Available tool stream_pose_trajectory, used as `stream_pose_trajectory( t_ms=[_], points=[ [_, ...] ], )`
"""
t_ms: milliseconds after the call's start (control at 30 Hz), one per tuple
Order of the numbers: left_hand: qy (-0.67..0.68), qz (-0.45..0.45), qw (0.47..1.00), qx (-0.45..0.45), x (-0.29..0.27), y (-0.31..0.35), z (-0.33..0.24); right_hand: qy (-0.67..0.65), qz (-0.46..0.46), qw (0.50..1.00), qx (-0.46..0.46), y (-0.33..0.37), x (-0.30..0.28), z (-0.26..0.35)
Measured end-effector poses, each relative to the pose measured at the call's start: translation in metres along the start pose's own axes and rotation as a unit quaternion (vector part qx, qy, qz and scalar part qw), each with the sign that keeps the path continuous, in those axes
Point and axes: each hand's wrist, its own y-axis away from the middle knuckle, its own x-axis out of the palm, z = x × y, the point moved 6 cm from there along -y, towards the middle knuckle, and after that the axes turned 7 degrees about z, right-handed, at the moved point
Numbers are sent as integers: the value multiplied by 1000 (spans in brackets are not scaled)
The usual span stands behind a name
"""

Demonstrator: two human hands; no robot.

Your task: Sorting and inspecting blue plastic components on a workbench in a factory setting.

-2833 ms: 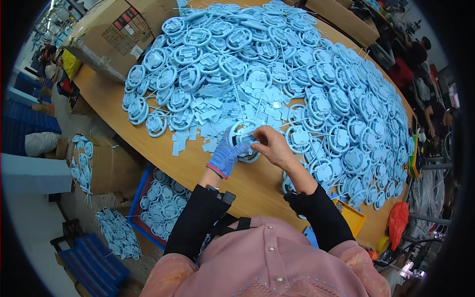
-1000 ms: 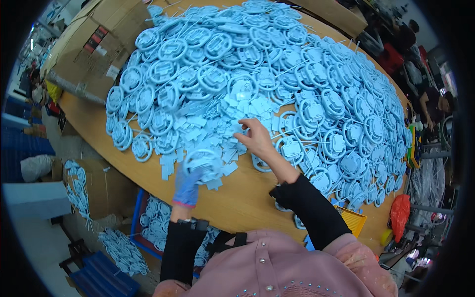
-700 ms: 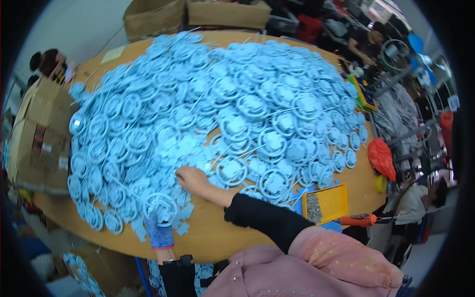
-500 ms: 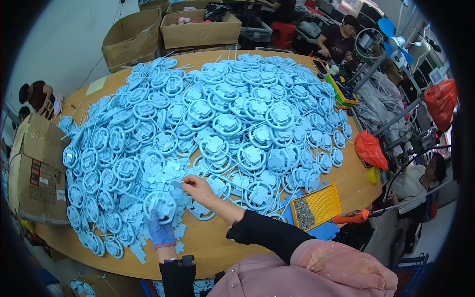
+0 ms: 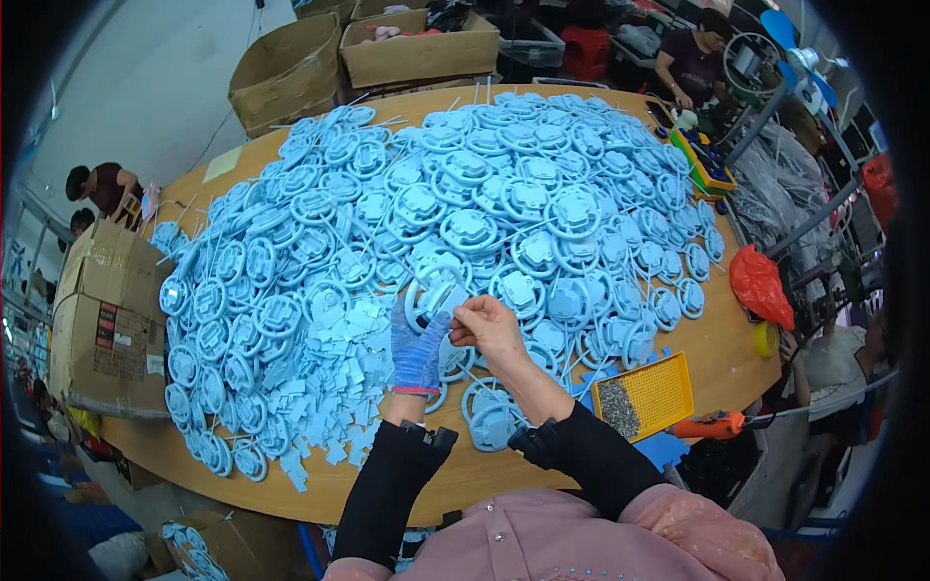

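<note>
My gloved left hand point(image 5: 417, 356) grips a light-blue round plastic part point(image 5: 433, 274), a ring with a raised block in its middle. Close beside it, my bare right hand point(image 5: 492, 334) has its thumb and forefinger pinched on a small flat light-blue plate point(image 5: 451, 298) at the front of that part. Whether the plate is seated in the part cannot be made out. Just left of the gloved hand lies a heap of small flat light-blue plates point(image 5: 334, 373). Behind both hands spreads a large pile of similar round parts point(image 5: 572, 213), many with thin stems.
On the wooden table point(image 5: 722, 363), a yellow tray point(image 5: 683, 373) of small metal screws stands at right, beside an orange power screwdriver point(image 5: 712, 426). A red plastic bag point(image 5: 760, 286) sits at the right edge. A cardboard box point(image 5: 111, 320) flanks the left side. Co-workers sit farther off.
Both hands have moved right and farther from me, with the round part lifted in my left. My right hand has brought the small plate from beside the heap to the part.
</note>
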Motion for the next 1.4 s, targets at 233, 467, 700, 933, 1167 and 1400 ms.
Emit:
stream_pose_trajectory(
  t_ms=[233, 467, 700, 933, 1167, 1400],
  points=[
    [76, 40, 996, -16, 29, 5, -4, 228, -36, 961, -149, 9, -42, 44],
    [73, 116, 990, -31, 61, -1, 9, -11, 76, 997, 0, 14, -69, 40],
    [-9, 135, 988, -70, 88, -23, 30, -36, 53, 998, 14, 10, -101, 42],
    [-158, 166, 968, 98, 149, -64, -23, -78, 7, 993, -84, -12, -112, 89],
    [-168, 192, 964, 69, 185, -137, -17, -79, -87, 979, -167, -46, -148, 148],
    [-690, 18, 708, 149, 157, -205, -39, -46, -10, 995, -86, -48, -136, 169]
  ],
)
